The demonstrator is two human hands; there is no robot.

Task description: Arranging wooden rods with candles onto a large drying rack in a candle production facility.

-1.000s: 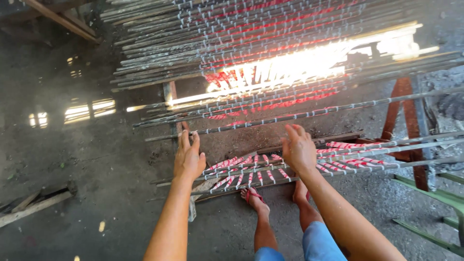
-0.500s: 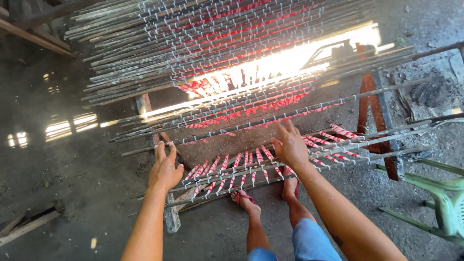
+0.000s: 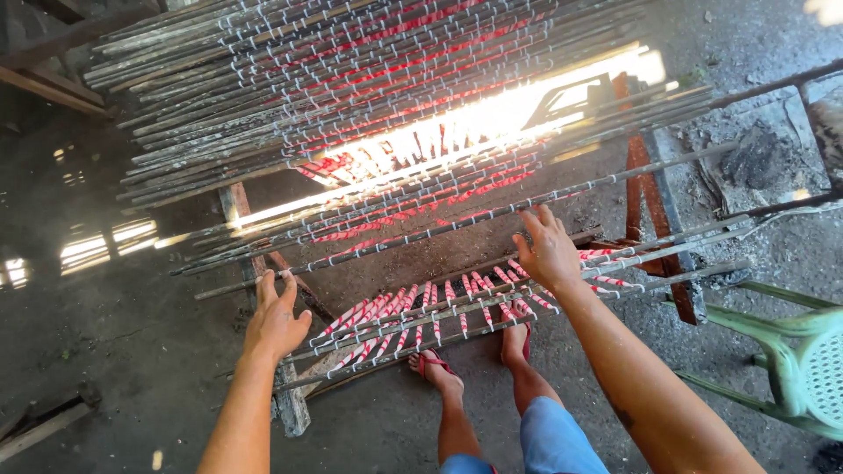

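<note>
Both hands lie flat and open on the near rods (image 3: 492,303): my left hand (image 3: 276,320) at their left end, my right hand (image 3: 549,250) over red-and-white striped sticks (image 3: 413,312) hanging beneath.

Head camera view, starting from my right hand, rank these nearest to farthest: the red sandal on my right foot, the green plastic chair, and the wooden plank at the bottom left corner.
From the right hand:
1. Red sandal on the right foot, just below and slightly left of the hand.
2. Green plastic chair, off to the right edge.
3. Wooden plank, far across at the bottom left corner.
</note>
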